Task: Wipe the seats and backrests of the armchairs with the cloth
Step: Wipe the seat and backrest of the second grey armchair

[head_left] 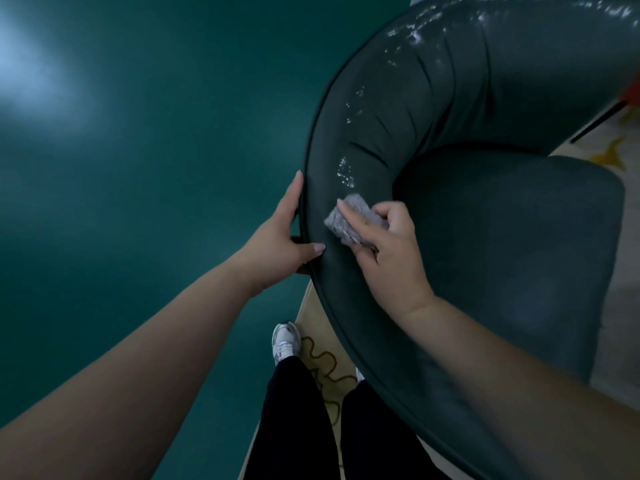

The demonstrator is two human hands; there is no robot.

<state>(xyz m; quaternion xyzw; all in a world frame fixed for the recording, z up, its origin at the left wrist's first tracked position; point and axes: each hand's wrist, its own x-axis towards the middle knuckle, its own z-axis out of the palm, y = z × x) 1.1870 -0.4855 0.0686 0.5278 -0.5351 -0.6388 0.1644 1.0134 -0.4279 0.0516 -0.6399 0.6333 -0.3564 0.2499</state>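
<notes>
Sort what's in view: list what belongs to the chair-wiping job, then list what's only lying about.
Part of the job:
- cloth, held in the right hand
- armchair backrest, flecked with white specks
- armchair seat
- left hand, gripping the backrest's edge

Just there:
- patterned rug
- white shoe
- green wall

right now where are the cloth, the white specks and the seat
cloth (pixel 341 221): head view, its bare left part.
white specks (pixel 345 174): head view, cluster on the backrest above the cloth.
seat (pixel 512 237): head view, cushion middle.
</notes>
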